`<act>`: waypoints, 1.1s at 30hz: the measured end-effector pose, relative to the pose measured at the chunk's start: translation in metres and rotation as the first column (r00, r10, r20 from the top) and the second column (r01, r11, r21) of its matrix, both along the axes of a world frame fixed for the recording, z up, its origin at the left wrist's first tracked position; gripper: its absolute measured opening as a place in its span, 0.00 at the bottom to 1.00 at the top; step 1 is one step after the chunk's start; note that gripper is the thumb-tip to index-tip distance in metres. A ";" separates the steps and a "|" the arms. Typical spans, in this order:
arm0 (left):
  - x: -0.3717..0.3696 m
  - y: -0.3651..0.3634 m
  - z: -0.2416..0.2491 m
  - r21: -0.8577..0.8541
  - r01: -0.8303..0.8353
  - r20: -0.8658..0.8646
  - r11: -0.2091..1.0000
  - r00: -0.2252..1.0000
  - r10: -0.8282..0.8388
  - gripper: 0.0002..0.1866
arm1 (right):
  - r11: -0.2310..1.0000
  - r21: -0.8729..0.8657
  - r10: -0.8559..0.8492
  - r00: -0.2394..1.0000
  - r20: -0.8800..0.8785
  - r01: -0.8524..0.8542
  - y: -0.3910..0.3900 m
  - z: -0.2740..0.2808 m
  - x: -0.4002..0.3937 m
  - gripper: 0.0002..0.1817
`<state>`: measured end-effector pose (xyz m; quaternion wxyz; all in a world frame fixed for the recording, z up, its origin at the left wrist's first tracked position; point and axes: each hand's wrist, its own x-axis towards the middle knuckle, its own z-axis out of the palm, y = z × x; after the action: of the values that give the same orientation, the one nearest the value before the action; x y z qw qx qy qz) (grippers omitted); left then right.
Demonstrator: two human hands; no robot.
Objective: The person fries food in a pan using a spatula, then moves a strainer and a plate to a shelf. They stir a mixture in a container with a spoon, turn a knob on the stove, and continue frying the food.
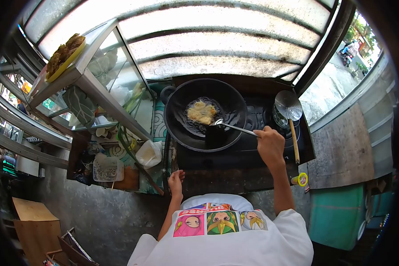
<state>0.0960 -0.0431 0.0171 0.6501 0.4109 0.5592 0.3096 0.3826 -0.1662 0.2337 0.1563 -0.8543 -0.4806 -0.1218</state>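
My right hand point(270, 145) is closed around the handle of a metal spatula point(241, 129). Its dark, square-looking blade dips into the large black wok point(175, 128), just below a golden, battered fritter point(201, 112). Bubbling oil surrounds the fritter. My left hand point(176, 178) is by the front edge of the stove counter, left of my body, with loosely bent fingers and nothing visible in them.
Right of the wok, a strainer with a wooden handle point(293, 133) lies over the other burner. A glass display case point(115, 80) stands left, topped by a yellow plate of fried food point(71, 60). Nearby are a white plastic bag point(149, 154), a clear tub point(108, 170) and a yellow-lidded container point(302, 179).
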 end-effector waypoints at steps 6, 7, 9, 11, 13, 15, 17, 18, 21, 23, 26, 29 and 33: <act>-0.001 -0.001 -0.003 -0.009 -0.018 0.000 1.000 1.000 0.018 0.14 | 0.989 -0.085 -0.132 0.985 -0.114 0.123 -0.020 0.045 0.010 0.07; -0.002 -0.003 -0.003 -0.011 -0.029 -0.003 1.000 1.000 0.028 0.14 | 0.989 -0.088 -0.129 0.985 -0.115 0.120 -0.020 0.043 0.011 0.07; -0.004 -0.006 -0.003 -0.023 -0.038 -0.009 0.999 0.999 0.038 0.14 | 0.979 -0.092 -0.195 0.967 -0.166 0.182 -0.018 0.035 0.015 0.07; -0.005 -0.005 -0.003 -0.028 -0.048 -0.012 0.998 0.999 0.048 0.14 | 0.973 -0.104 -0.220 0.960 -0.172 0.205 -0.015 0.020 0.019 0.07; -0.007 -0.005 -0.006 -0.026 -0.054 -0.016 0.998 0.998 0.053 0.14 | 0.967 -0.117 -0.246 0.953 -0.178 0.228 -0.012 0.009 0.021 0.07; -0.008 -0.003 -0.007 -0.023 -0.049 -0.011 0.999 0.999 0.048 0.14 | 0.953 -0.146 -0.298 0.917 -0.265 0.267 -0.008 0.002 0.019 0.08; -0.008 -0.002 -0.008 -0.018 -0.041 -0.004 0.999 0.999 0.041 0.14 | 0.947 -0.174 -0.310 0.907 -0.284 0.269 -0.004 -0.011 0.018 0.09; -0.008 -0.001 -0.009 -0.023 -0.039 -0.008 0.999 0.999 0.038 0.14 | 0.941 -0.204 -0.322 0.898 -0.300 0.269 -0.003 -0.017 0.016 0.09; -0.007 -0.003 -0.007 -0.032 -0.038 -0.013 0.999 0.999 0.038 0.14 | 0.935 -0.261 -0.326 0.875 -0.359 0.241 0.003 -0.027 0.003 0.10; -0.006 -0.004 -0.006 -0.036 -0.040 -0.015 0.999 0.999 0.039 0.14 | 0.934 -0.279 -0.320 0.870 -0.374 0.223 0.007 -0.030 -0.006 0.11; -0.006 -0.007 -0.005 -0.053 -0.033 -0.026 0.998 0.999 0.031 0.14 | 0.942 -0.257 -0.307 0.862 -0.403 0.216 0.010 -0.037 -0.012 0.12; -0.008 -0.008 -0.004 -0.050 -0.031 -0.027 0.998 0.999 0.029 0.14 | 0.950 -0.203 -0.302 0.864 -0.404 0.237 0.002 -0.038 -0.014 0.12; -0.015 -0.010 -0.009 -0.054 -0.050 -0.020 0.997 0.999 0.049 0.14 | 0.950 -0.210 -0.303 0.850 -0.430 0.233 -0.013 -0.031 -0.017 0.12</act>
<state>0.0811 -0.0536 0.0078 0.6480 0.3818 0.5836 0.3061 0.3660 -0.1792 0.2032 0.1817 -0.9267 -0.3138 0.0984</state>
